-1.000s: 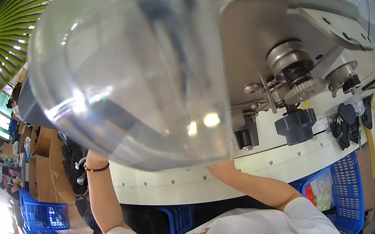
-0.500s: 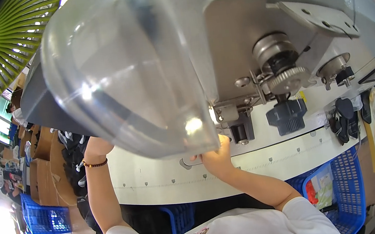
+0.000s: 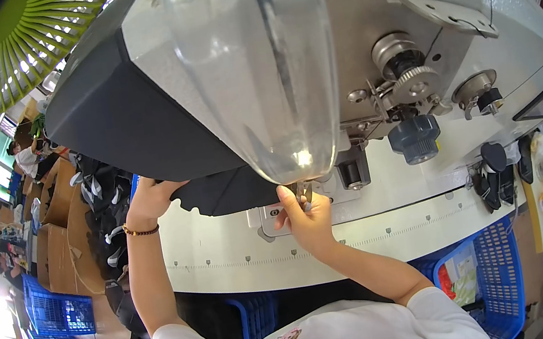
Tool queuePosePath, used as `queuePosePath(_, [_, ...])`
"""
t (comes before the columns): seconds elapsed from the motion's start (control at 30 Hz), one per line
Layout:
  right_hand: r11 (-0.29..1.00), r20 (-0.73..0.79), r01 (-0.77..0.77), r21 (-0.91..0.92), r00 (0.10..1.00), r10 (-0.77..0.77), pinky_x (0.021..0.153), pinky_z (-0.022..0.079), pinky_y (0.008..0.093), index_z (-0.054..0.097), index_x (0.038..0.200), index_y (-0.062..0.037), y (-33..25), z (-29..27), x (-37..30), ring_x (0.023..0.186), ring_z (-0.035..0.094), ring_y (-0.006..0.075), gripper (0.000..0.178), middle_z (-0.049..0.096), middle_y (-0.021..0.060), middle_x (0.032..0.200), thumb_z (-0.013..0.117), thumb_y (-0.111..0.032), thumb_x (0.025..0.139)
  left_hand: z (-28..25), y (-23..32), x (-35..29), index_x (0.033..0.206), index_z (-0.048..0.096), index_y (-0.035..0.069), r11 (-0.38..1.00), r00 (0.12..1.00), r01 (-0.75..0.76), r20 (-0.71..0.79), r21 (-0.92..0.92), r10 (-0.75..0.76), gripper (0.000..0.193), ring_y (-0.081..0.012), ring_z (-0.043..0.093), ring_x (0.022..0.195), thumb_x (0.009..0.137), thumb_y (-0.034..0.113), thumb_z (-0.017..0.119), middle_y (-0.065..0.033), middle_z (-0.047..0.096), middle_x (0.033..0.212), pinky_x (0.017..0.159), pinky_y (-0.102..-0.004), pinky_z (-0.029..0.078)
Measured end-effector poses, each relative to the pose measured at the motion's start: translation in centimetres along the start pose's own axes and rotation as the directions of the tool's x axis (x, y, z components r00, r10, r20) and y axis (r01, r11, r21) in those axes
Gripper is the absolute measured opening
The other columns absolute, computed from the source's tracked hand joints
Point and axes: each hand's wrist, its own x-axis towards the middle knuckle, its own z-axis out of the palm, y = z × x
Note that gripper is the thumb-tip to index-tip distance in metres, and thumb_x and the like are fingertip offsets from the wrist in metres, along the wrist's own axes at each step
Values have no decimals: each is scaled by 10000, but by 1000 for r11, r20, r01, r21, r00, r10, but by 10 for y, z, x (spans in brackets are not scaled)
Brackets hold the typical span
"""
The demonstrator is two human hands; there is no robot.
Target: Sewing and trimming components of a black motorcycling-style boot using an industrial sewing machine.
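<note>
The big grey sewing machine (image 3: 352, 54) looms above both my hands, on the pale desk (image 3: 228, 259). I'm positioning black fabric (image 3: 226, 190) at the needle, I reckon; next, nudge it straight. My left hand (image 3: 150, 197) grips its edge, my right hand (image 3: 306, 216) pinches the small metal foot (image 3: 304, 195), arms stretched forward.

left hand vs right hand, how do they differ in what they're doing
The left hand grips the edge of the dark fabric, arm stretched out, with a bracelet on its wrist. The right hand is bare-wristed, fingers raised at the small metal part by the needle area, below the clear guard. Both work over the white sewing table.
</note>
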Motion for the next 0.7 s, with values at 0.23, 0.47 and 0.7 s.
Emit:
queuePosePath(0.23, [995,155,-79,65,985,68,362,254,204,527,554,-51,13,2,-2,371,354,27,351,460,-20,424,546,-258,837,28,32,-77,945,543,-60,871,807,458,-327,-180,-492,246,-136,547,794,724,-1,635,-86,585,914,702,-245,450])
queuePosePath(0.47, [980,356,-193,-38,914,194,364,252,198,450,545,-99,37,9,-10,380,387,36,351,454,2,428,574,-278,820,62,70,-153,923,538,-47,835,582,457,-606,-307,-542,236,-100,547,729,746,65,647,-50,600,830,652,-212,428])
queuePosePath(0.7, [982,381,-189,27,910,165,358,285,206,448,535,-79,44,17,-22,370,398,43,367,407,-22,409,594,-274,809,62,83,-174,896,539,-44,827,581,504,-611,-250,-539,201,-92,548,686,763,76,631,-50,607,793,617,-202,421])
